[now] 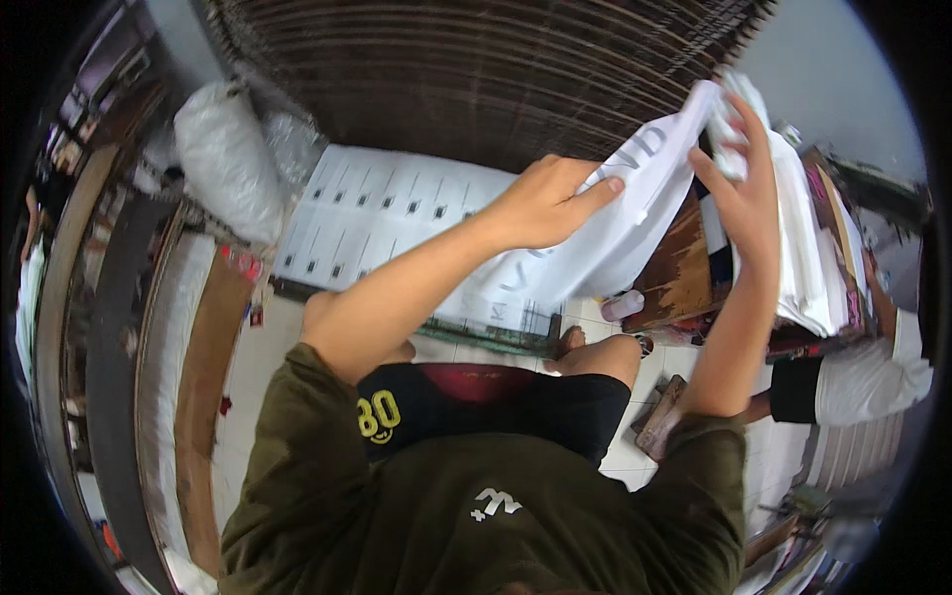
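A thin white printed sheet (635, 213), with large grey lettering, hangs slanting in front of me; I cannot tell if it is cloth or plastic. My left hand (550, 203) grips its near side, thumb on top. At its upper right end is my right hand (739, 188), thumb and fingers spread apart, beside or just touching the edge. Below the sheet lies a low table (540, 342) covered with white pieces (387, 208) that carry rows of small dark marks and thin lines. The sheet's lower end hangs over these pieces.
A stack of white cloth (793, 238) hangs over a worn wooden stand (669, 278) at right. Wire racks (476, 79) rise behind the table. A bulging white plastic sack (228, 159) stands at back left, long shelves (164, 377) at left. Another person (863, 382) is at far right.
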`<state>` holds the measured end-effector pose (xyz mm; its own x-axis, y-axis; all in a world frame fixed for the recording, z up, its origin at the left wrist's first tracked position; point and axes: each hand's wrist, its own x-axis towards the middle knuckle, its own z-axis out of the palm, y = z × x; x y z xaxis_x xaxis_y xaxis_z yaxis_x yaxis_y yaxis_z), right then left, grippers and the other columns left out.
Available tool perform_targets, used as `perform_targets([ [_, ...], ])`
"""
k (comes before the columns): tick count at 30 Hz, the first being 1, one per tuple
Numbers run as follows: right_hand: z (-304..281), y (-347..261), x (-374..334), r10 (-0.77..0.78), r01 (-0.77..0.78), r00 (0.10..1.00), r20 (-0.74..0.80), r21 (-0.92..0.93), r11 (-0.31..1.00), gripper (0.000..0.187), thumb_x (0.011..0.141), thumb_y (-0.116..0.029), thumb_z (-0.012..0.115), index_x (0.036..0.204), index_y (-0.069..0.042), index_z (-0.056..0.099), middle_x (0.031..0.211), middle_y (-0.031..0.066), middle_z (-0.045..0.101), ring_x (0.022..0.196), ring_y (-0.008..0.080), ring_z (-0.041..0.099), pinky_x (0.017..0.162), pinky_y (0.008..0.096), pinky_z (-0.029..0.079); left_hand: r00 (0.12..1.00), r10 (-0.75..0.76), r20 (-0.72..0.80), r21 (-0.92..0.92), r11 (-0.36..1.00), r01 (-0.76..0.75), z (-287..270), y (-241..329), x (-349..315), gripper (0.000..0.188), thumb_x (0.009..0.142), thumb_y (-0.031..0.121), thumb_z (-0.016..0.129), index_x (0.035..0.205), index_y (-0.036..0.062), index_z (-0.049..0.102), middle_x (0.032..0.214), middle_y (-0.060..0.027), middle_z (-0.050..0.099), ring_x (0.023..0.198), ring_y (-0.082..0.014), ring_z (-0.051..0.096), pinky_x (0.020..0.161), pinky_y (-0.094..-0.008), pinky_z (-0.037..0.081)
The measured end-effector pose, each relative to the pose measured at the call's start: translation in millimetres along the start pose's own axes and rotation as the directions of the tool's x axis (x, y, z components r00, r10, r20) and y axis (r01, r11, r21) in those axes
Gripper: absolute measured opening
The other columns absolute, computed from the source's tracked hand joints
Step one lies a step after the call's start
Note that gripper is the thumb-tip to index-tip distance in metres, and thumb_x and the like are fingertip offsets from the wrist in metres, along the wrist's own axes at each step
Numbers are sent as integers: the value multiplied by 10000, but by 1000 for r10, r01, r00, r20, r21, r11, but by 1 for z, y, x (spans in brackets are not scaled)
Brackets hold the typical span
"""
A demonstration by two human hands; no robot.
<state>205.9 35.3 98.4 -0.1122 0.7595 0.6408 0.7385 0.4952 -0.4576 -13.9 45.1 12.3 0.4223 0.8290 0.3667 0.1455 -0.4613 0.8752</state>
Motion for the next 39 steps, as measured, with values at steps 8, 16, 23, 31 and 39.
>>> perform_targets([
  [8, 176, 10, -133, 262, -368, 930, 259, 669, 646, 594, 814, 46, 661, 1312, -51, 354, 993, 117, 600, 896, 140, 592, 749, 237, 469, 895, -298, -331, -50, 953, 299, 50, -149, -54, 583, 971, 507, 389, 895, -26, 611, 722, -209, 634, 689, -364, 608, 661, -436, 460],
  [16, 212, 46, -124, 197, -307, 777, 598, 86, 948, 155, 860, 50, 556, 1006, 3, 536, 892, 142, 647, 808, 207, 644, 685, 262, 480, 712, -177, -679, 3, 970, 244, 49, -183, -95, 431, 862, 334, 644, 1093, 1, 496, 902, -180, 576, 851, -349, 568, 724, -425, 458],
  [23, 273, 47, -107, -115, -137, 670, 733, 274, 952, 439, 722, 54, 524, 1144, -9, 629, 1105, 195, 646, 910, 308, 656, 754, 358, 498, 718, 598, -356, 265, 802, -536, 46, -159, -108, 416, 756, 379, 748, 1025, 124, 557, 1004, -85, 545, 808, -257, 569, 656, -369, 463],
  [31, 264, 212, -151, 446, -713, 640, 626, 268, 647, 660, 697, 138, 407, 1342, 30, 499, 1294, 84, 564, 902, 66, 556, 699, 164, 427, 783, 590, -196, 294, 797, -527, 58, -209, -106, 340, 799, 395, 707, 962, 133, 566, 961, -35, 526, 763, -204, 559, 620, -314, 457],
  [39, 356, 361, -309, 700, -872, 490, 520, 295, 391, 658, 729, 144, 402, 1354, -34, 504, 1297, 98, 539, 960, 136, 590, 712, 239, 499, 900, 404, -161, 219, 904, -367, 61, -239, -88, 312, 802, 387, 708, 908, 113, 603, 915, -29, 531, 713, -195, 566, 587, -290, 491],
])
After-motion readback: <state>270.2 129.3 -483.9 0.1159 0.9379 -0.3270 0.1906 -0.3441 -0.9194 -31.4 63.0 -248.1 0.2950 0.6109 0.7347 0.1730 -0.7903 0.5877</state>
